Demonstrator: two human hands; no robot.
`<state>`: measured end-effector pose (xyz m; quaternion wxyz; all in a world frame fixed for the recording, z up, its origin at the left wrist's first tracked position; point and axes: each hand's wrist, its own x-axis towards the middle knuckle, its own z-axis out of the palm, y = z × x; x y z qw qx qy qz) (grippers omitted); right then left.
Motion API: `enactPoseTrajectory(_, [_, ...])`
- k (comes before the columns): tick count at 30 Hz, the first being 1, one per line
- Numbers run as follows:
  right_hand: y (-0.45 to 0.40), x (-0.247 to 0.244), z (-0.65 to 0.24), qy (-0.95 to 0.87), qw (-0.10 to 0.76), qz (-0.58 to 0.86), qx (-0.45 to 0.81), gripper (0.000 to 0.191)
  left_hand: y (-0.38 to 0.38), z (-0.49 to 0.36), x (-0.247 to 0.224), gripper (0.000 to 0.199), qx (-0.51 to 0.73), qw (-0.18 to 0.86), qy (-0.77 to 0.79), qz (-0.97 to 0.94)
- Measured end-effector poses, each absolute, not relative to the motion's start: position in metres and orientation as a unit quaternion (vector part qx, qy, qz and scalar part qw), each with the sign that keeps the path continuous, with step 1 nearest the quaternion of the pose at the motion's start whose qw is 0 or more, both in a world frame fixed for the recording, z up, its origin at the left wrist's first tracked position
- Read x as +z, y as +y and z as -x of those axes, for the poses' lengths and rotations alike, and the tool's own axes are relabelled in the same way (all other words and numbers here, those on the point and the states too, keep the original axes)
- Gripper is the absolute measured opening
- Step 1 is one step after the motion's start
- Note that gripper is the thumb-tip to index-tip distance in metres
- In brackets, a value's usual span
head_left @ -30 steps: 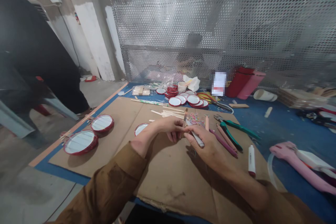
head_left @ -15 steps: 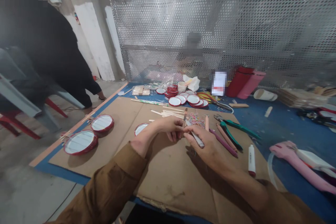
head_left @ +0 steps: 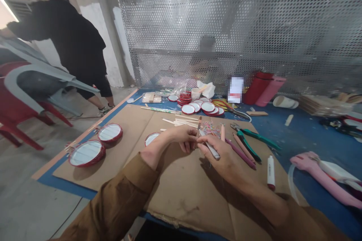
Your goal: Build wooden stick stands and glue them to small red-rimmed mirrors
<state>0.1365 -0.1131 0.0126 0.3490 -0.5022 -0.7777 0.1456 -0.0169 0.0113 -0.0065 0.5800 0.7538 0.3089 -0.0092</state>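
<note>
My left hand (head_left: 183, 135) is closed around a flat wooden stick (head_left: 200, 122) with a brown-coloured upper part, standing upright above the cardboard (head_left: 186, 196). My right hand (head_left: 219, 148) grips a white marker pen (head_left: 212, 150), its front end against the stick by the left fingertips. The exact contact is hidden by the fingers. Just behind the hands lie a heap of coloured rubber bands (head_left: 210, 128) and several pale wooden sticks (head_left: 186, 121). A white disc with a red rim (head_left: 152, 138) is partly covered by my left wrist.
At left sit two red-rimmed discs (head_left: 87, 153) with sticks attached. Right of my hands lie green-handled pliers (head_left: 249, 145), coloured pens (head_left: 240, 152), another marker (head_left: 270, 173) and a pink glue gun (head_left: 325, 177). More red-rimmed discs (head_left: 207, 106) and bottles (head_left: 258, 88) stand before a perforated metal panel (head_left: 175, 34).
The person in black at the left has moved back, arms now reaching toward the chairs, and the grey chair has shifted. My hands stay almost still on the stick and marker.
</note>
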Motion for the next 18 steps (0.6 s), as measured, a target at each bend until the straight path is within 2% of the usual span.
enactPoseTrajectory(18, [-0.1135,0.0135,-0.1364,-0.789,0.332,0.496,0.148,0.014,0.0071,0.0161,0.0006,0.010,-0.019,0.573,0.327,-0.752])
